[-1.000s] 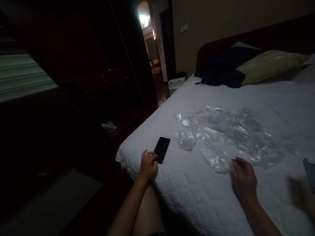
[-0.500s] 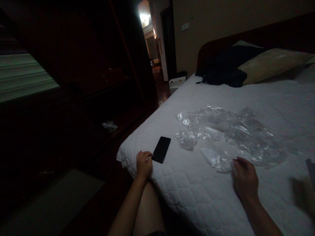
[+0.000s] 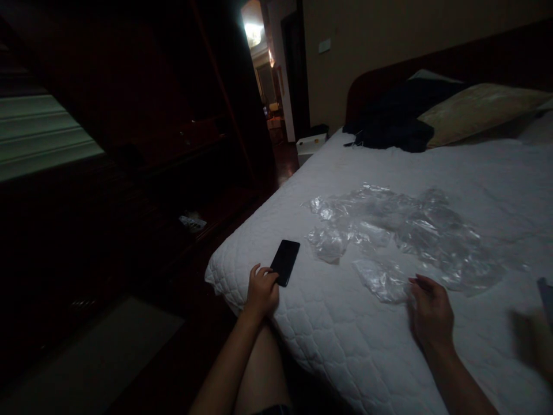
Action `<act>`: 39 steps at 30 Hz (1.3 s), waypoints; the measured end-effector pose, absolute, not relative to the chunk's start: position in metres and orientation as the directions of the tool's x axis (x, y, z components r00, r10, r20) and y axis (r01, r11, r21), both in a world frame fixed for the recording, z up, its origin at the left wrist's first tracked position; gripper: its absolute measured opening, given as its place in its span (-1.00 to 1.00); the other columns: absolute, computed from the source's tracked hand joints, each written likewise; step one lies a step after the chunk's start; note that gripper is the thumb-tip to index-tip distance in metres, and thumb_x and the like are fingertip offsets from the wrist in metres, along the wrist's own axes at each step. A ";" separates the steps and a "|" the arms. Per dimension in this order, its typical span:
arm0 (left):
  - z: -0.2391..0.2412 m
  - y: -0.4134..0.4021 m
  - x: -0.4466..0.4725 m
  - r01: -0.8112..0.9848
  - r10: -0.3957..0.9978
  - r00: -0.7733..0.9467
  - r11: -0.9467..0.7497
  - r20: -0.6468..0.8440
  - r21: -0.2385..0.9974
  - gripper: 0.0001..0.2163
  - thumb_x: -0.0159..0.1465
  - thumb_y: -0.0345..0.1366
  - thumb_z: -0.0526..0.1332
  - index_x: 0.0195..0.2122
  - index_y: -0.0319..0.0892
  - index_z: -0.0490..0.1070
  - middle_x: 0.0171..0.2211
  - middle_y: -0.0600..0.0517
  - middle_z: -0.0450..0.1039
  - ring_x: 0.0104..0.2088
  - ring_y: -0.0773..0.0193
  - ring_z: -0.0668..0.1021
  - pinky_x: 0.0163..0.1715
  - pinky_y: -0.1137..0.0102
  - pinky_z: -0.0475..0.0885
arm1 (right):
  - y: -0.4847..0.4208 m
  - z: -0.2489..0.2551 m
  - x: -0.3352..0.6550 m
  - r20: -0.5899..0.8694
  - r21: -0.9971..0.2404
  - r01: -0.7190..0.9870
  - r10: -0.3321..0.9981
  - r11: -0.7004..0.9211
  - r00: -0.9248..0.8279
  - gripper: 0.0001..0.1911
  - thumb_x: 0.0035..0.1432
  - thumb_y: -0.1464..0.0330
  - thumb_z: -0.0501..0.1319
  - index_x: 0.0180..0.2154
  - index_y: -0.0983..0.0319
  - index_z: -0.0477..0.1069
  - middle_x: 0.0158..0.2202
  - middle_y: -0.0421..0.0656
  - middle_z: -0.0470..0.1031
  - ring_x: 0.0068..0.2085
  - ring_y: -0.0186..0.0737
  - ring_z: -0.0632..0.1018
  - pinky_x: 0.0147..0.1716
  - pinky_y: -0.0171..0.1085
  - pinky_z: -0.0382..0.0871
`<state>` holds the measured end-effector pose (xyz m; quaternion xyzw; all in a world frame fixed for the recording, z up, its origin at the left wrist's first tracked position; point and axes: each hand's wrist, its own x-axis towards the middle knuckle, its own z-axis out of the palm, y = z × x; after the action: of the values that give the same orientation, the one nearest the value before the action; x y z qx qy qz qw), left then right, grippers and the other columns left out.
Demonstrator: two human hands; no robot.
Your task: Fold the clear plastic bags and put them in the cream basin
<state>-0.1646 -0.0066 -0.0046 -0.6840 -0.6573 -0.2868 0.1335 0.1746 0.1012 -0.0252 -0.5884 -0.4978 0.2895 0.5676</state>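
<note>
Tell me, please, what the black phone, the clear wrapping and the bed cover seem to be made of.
The phone probably has a glass front: its face is flat, smooth and black. The clear wrapping is most likely thin, glossy plastic film: see-through, creased, with bright glints. The bed cover looks like matt, pale quilted fabric, with padded diamond shapes; its fibre I cannot tell.

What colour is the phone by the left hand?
The phone is black, shown best in the head view.

Dim bdrm, i.e. bed (image 3: 242, 248) w/ white quilted cover (image 3: 337, 328), dk headboard (image 3: 362, 92), beige pillow (image 3: 479, 112), wall plate (image 3: 324, 45) & lit rm (image 3: 266, 75) beyond.
</note>
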 end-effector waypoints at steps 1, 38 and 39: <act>-0.004 -0.008 -0.161 0.979 0.835 0.021 -0.129 0.550 0.157 -0.77 0.00 -0.50 0.08 -0.33 -0.16 0.40 -0.42 -0.01 0.47 -0.23 0.14 0.45 -0.01 0.06 0.17 | 0.101 -0.026 0.175 0.226 -0.955 0.260 0.914 0.140 0.337 -0.59 -0.03 0.20 0.11 -0.15 0.28 0.30 -0.23 -0.06 0.40 -0.17 -0.08 0.42 -0.11 -0.08 0.22; -0.019 0.003 -0.171 0.901 0.741 -0.322 0.047 0.590 0.432 -0.74 0.02 -0.52 0.00 -0.33 -0.19 0.40 -0.29 -0.03 0.45 -0.19 0.19 0.43 -0.05 0.17 0.26 | 0.101 -0.026 0.175 0.230 -0.950 0.281 0.913 0.136 0.336 -0.61 -0.02 0.20 0.10 -0.15 0.26 0.30 -0.23 -0.05 0.41 -0.17 -0.09 0.42 -0.12 -0.10 0.23; -0.018 0.002 -0.171 0.899 0.731 -0.328 0.047 0.598 0.435 -0.77 0.04 -0.51 0.00 -0.39 -0.17 0.40 -0.34 0.00 0.46 -0.24 0.20 0.45 -0.04 0.16 0.25 | 0.101 -0.027 0.175 0.231 -0.950 0.281 0.913 0.137 0.337 -0.61 -0.02 0.20 0.10 -0.15 0.26 0.30 -0.23 -0.06 0.41 -0.17 -0.10 0.42 -0.12 -0.10 0.23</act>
<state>-0.1711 0.0021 -0.0183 -0.5697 -0.7155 -0.3897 0.1077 0.1747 0.1013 -0.0265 -0.5936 -0.5027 0.2811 0.5620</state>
